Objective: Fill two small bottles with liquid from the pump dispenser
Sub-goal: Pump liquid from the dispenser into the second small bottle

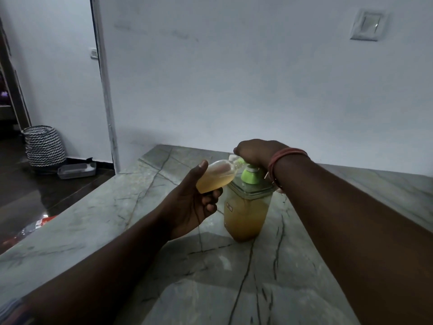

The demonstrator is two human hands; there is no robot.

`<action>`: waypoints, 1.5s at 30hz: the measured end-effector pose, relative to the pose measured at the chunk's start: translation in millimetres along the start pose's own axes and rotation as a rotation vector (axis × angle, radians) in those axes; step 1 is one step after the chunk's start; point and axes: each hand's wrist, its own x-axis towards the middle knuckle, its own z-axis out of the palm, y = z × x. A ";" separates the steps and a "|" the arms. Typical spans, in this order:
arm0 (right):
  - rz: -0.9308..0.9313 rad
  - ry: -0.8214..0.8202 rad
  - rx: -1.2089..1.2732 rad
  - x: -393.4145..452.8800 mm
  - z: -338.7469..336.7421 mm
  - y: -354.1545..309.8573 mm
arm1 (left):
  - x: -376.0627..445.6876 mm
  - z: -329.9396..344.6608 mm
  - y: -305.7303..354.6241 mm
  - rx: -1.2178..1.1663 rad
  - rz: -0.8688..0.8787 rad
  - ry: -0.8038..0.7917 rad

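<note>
Your left hand grips the small bottle, thumb over its upper side and fingers curled beneath; you hold it tilted, nearly on its side, just left of the pump dispenser, its mouth up against the dispenser's nozzle; the bottle is largely full of amber liquid. Your right hand sits on top of the dispenser's pump head with its fingers curled down over it; red bangles ring that wrist. The dispenser stands upright on the grey veined marble counter, its clear body holding the same amber liquid under a green collar. Well left of the dispenser, beyond the counter's edge, a zigzag-patterned basket stands on the dark floor; behind the dispenser, high on the wall to its right, is a wall switch.
</note>
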 end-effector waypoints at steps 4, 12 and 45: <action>-0.010 0.039 -0.025 -11.3 -10.5 -5.4 | -2.6 3.9 0.1 -0.014 0.005 0.002; -0.017 0.008 0.114 -11.6 -3.0 2.1 | -1.3 4.1 -0.2 -0.007 0.001 -0.021; -0.004 0.035 0.049 -3.1 -0.2 3.1 | -1.0 3.4 -0.8 -0.001 0.006 -0.015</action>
